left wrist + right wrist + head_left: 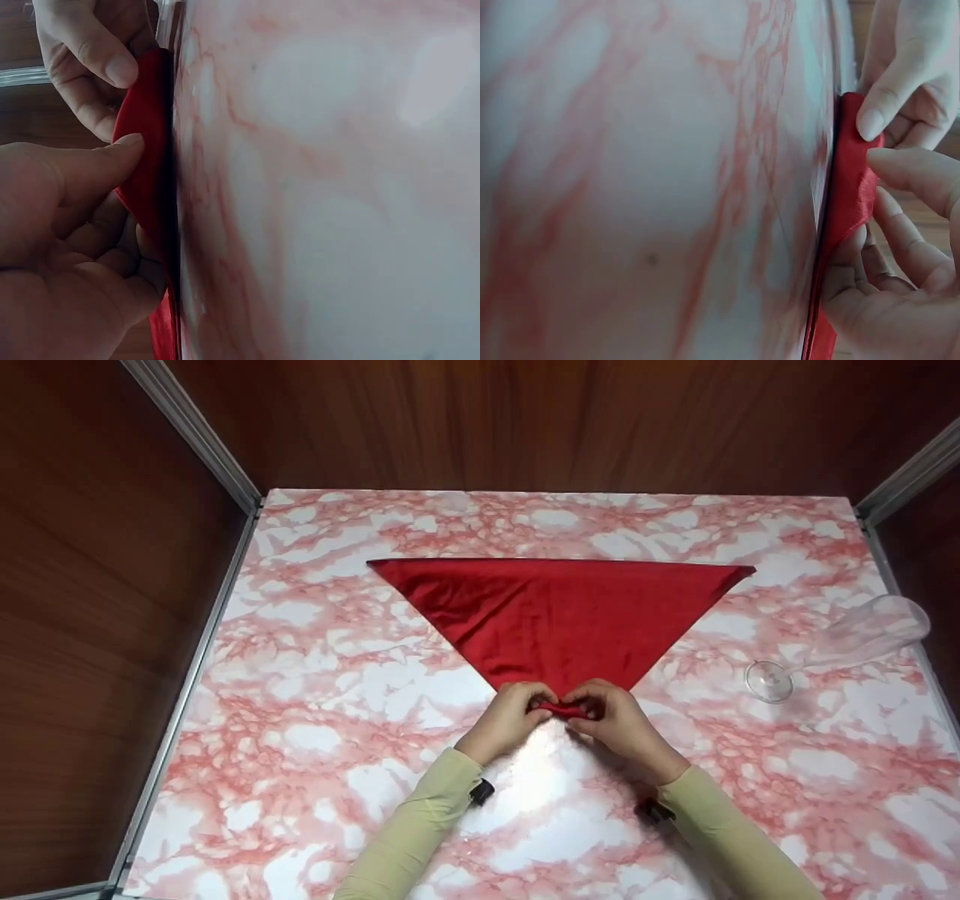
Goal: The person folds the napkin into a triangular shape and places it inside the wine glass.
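Red cloth [555, 622] lies flat on the marbled pink-and-white surface [300, 780], roughly triangular: long dark-edged side away from the person, sides narrowing toward the hands. Some creases, mostly at its left half. Near end is turned up into a short, thick fold, and that fold sits right in the fingers, bridging both hands; the rest spreads out beyond the knuckles, untouched. Left hand [514, 712] pinches the left end of the fold, right hand [615, 720] the right end, the two nearly meeting in the middle. Fingers on both are curled, no free gap: thumbs on the person's side of the cloth, other fingers bent in behind and under it. Wrist views agree: left thumb [124, 154] and right thumb [892, 161] both lie against the red fold, close to the surface. Exact fingertip contact behind the cloth is hidden. Forearms in pale yellow-green sleeves [412, 825] come in from the near edge, a small black device [481, 791] at each wrist. Off to the right, well apart from the cloth, a clear stemmed glass [870, 630] lies on its side, foot toward the cloth. Dark wood panels [525, 427] with metal corner strips [202, 442] stand around the surface.
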Demonstrator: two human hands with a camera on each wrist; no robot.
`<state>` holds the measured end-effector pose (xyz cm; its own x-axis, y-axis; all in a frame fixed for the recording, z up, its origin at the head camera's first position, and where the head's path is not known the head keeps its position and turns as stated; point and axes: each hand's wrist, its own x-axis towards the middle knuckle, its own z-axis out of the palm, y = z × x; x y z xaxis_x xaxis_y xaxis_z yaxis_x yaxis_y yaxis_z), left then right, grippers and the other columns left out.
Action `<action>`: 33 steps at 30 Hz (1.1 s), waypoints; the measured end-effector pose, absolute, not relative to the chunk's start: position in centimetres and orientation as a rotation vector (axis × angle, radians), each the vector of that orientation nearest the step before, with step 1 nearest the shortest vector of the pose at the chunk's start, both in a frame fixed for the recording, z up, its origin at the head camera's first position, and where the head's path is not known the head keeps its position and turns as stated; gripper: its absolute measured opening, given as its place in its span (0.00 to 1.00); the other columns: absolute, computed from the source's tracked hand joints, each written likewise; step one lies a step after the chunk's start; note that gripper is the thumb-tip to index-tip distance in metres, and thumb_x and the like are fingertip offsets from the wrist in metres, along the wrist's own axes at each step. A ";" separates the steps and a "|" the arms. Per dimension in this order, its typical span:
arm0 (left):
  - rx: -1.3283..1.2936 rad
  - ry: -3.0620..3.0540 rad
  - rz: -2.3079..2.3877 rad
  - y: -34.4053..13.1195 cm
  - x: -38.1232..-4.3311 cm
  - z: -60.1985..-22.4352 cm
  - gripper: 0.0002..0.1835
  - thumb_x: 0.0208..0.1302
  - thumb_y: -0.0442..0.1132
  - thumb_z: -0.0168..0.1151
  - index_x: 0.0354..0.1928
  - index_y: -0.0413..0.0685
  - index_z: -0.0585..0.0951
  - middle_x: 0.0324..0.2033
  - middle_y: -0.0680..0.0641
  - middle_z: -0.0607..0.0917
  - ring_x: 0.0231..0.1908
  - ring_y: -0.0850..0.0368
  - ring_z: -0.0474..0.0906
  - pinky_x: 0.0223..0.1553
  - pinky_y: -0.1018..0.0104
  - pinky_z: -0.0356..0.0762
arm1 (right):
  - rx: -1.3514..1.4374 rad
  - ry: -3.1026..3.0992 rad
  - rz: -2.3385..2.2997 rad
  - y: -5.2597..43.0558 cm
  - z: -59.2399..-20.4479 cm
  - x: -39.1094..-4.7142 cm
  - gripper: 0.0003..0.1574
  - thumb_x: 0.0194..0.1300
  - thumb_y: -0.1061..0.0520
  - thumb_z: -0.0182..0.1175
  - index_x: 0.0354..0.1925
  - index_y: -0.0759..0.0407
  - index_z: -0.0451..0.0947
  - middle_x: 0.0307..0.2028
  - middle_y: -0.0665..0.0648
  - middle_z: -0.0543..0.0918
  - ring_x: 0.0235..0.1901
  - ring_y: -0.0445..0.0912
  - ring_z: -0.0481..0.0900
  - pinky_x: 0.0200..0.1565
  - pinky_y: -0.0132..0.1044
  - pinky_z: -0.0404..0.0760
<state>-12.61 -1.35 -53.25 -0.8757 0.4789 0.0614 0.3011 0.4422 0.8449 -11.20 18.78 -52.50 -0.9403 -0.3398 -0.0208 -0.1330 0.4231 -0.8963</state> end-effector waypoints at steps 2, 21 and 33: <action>0.694 2.530 1.396 -1.3 -12.7 -53.2 0.06 0.58 0.30 0.66 0.38 0.45 0.85 0.34 0.53 0.84 0.35 0.65 0.76 0.38 0.74 0.73 | -0.403 2.463 -1.543 18.8 -52.5 -11.3 0.15 0.53 0.73 0.66 0.42 0.70 0.80 0.38 0.65 0.80 0.33 0.55 0.77 0.32 0.32 0.76; 0.624 2.426 1.519 -0.9 -13.1 -53.1 0.07 0.64 0.30 0.60 0.43 0.43 0.81 0.34 0.52 0.84 0.37 0.64 0.78 0.41 0.73 0.74 | -0.367 2.468 -1.548 18.7 -52.4 -12.1 0.12 0.62 0.67 0.62 0.46 0.67 0.78 0.37 0.60 0.83 0.39 0.52 0.79 0.40 0.35 0.76; 0.586 2.564 1.424 -0.7 -13.4 -52.8 0.02 0.61 0.30 0.61 0.33 0.44 0.80 0.27 0.52 0.82 0.31 0.62 0.78 0.36 0.73 0.74 | -0.365 2.480 -1.611 18.5 -52.3 -12.2 0.16 0.56 0.75 0.62 0.42 0.63 0.79 0.37 0.57 0.83 0.38 0.50 0.80 0.40 0.35 0.79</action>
